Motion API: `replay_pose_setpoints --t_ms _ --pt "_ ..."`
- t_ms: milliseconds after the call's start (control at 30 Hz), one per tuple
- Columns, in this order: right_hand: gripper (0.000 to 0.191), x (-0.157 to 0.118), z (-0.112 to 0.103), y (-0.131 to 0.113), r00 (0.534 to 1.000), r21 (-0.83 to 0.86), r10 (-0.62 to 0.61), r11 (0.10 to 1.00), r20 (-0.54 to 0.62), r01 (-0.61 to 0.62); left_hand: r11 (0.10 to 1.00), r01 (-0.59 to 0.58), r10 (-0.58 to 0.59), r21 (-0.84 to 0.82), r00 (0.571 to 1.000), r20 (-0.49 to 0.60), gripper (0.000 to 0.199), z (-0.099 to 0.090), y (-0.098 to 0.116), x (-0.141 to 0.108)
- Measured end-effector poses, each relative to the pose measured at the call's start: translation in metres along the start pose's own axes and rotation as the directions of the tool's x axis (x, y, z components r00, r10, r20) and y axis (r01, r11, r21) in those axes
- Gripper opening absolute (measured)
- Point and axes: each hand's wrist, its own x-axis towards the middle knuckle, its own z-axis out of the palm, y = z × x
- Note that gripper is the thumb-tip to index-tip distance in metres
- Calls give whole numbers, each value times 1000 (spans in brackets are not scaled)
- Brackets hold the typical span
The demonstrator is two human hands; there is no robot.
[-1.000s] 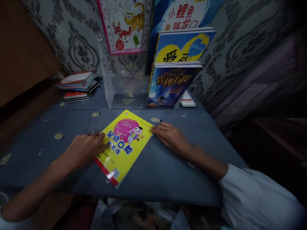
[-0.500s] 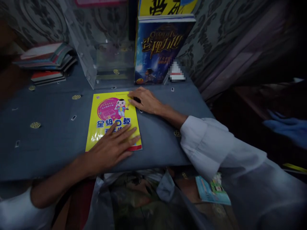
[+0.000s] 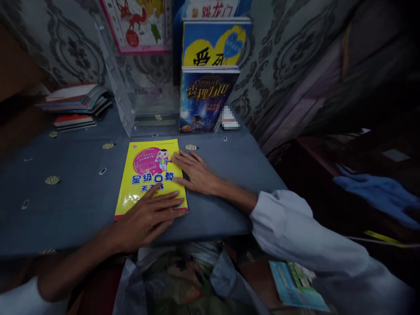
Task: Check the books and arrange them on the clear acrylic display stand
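Yellow book (image 3: 151,168) flat on table (image 3: 216,218). My left hand (image 3: 147,216), grip open, lies over its lower part; right hand (image 3: 198,173), grip open, touches its right edge. Clear rack (image 3: 120,98) beyond it.

yellow book (image 3: 126,192): 星级口算 | navy book (image 3: 206,105): 查理九世 | rear book (image 3: 241,8): 跳龙门

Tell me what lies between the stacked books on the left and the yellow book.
Blue-grey cloth with a dotted yellow oval, in the head view; I see no loose object between the stacked books and the yellow book.
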Motion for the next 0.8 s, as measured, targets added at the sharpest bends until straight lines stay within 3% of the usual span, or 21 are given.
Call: replay_pose_setpoints --t_ms 233,367,467,533,633,700,800 --pt "88 -45 -2 -27 996 55 -46 998 75 42 966 87 -137 -243 971 -198 33 -8 -3 -1" --pt "106 -47 -8 -28 987 109 -43 994 152 27 966 252 -258 -60 912 -318 36 -6 -25 -5" --pt "114 -44 -12 -28 981 170 -48 985 187 16 893 431 -354 128 850 -390 49 -6 -49 -10" --pt "114 -43 -14 -28 978 204 -33 979 204 -9 842 529 -447 101 792 -416 58 -8 -61 -12" --pt "117 -42 -17 -29 971 241 -6 969 240 -54 823 539 -556 -179 700 -449 62 -18 -69 -9" --pt "119 -41 -19 -29 967 263 4 962 255 -73 761 447 -643 -471 615 -456 58 -30 -70 -3" --pt "119 -41 -19 -26 964 275 5 958 265 -80 469 209 -830 -858 435 -349 48 -49 -68 7"
